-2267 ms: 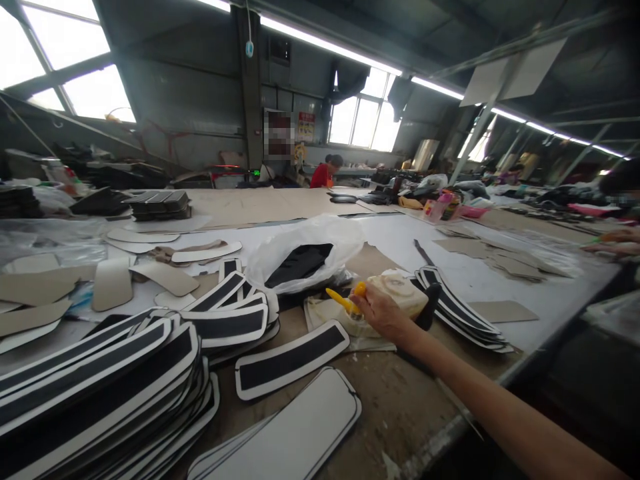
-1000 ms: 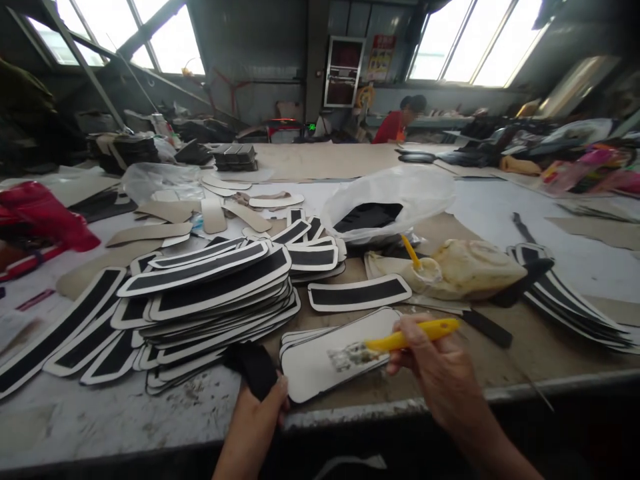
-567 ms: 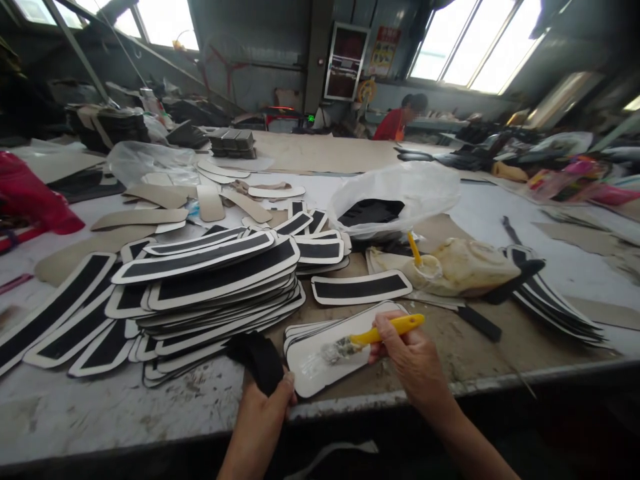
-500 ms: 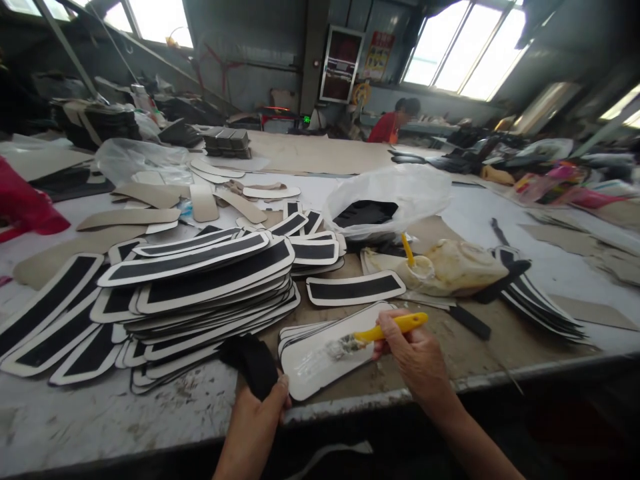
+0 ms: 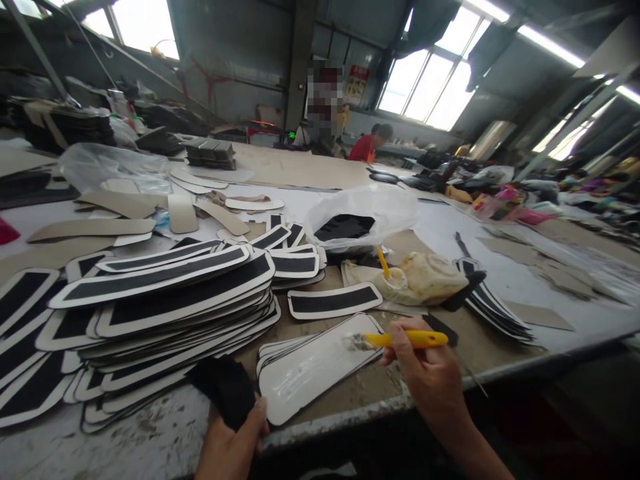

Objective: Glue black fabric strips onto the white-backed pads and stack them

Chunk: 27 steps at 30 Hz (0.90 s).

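My right hand (image 5: 425, 367) grips a yellow-handled brush (image 5: 410, 339), its whitish bristles on the upper part of a pale curved piece (image 5: 313, 370). Wet streaks shine on that piece, which tops a small fanned stack near the table edge. My left hand (image 5: 235, 430) is closed on black strips (image 5: 225, 390) beside the stack's lower left corner. Just behind lies a single pale piece with a black centre (image 5: 335, 301). A large pile of similar black-centred pieces (image 5: 185, 293) stands to the left.
A glue-stained container (image 5: 430, 279) with a yellow stick (image 5: 383, 262) sits behind the brush. Farther back is a clear plastic bag (image 5: 385, 207) with black pieces. Another fanned stack (image 5: 495, 310) lies to the right. A person in red (image 5: 363, 148) is beyond the table.
The brush has moved up the pale piece toward its far right end, and its handle is now flatter. My left hand still holds the black strips. The whole view has shifted.
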Tool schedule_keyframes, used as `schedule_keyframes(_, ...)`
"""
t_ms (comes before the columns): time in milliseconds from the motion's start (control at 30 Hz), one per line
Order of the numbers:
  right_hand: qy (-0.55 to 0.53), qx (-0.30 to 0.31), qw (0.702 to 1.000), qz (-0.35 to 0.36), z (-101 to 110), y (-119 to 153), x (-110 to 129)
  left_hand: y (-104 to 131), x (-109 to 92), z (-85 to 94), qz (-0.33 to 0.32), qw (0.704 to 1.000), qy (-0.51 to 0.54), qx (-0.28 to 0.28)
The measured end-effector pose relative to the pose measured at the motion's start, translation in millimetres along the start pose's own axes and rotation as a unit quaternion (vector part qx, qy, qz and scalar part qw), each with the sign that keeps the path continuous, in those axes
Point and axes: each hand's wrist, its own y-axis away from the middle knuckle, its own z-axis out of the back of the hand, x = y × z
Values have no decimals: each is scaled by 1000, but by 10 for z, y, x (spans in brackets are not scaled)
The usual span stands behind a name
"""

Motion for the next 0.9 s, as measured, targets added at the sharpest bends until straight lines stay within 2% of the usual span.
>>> schedule_keyframes(133, -167, 101, 975, -111, -385, 269, 198, -30, 61, 2, -21, 1000, 11, 9)
schedule_keyframes(233, -183, 131, 965, -137, -527, 283, 130, -47, 94, 10, -22, 1000, 2, 14)
schedule_keyframes(300, -148, 116, 973, -136, -464, 193, 11, -44, 94, 11, -16, 1000, 0, 14)
schedule_keyframes(400, -77, 58, 988, -117, -209, -8, -160, -27, 68, 5, -6, 1000, -11, 5)
schedule_keyframes(467, -26, 24, 995, -88, -23, -135, -232, -18, 50, 0, -4, 1000, -20, 0)
schedule_keyframes(567, 46, 6, 998, -30, 181, -265, -294, -13, 40, -6, 1, 1000, -25, -7)
schedule_keyframes(767, 141, 4, 985, 97, 337, -349, -341, 3, 32, -24, -16, 1000, -19, -17)
schedule_keyframes(900, 171, -4, 970, 172, 399, -327, -257, 31, -48, -53, -1, 999, 10, -39)
